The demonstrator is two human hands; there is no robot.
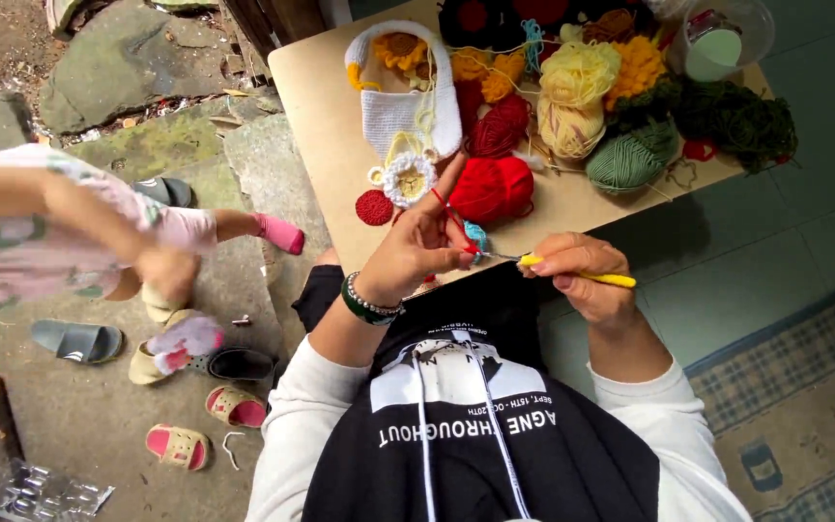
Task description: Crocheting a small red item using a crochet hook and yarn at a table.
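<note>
A crochet stitch appeared to be in hand. Nearest the camera, a yellow-handled crochet hook [577, 275] was gripped in the right hand [587, 280], the fingers closed around the handle and the metal tip pointed leftward. The left hand [417, 246] was pinched shut on a small red and blue crochet piece [473, 240], just at the hook's tip, while a red strand of yarn [440, 198] was looped over the raised forefinger. A beaded bracelet [369, 302] was worn on that wrist. By judgement, the next pull of the loop would call for steady tension on the strand and a firm pinch on the piece.

Farther off, on the pale wooden table [326, 126], a red ball of yarn [492, 188], a flat red disc [374, 207] and a white crocheted bag [403, 106] with a yellow flower were laid out. Beyond them, yellow, green and dark green yarn was heaped together. At the far right corner a clear round plastic tub [727, 39] was seen, a pale green shape within it. At the lower left, on the ground, a silvery blister pack [45, 493] was lying near scattered sandals.
</note>
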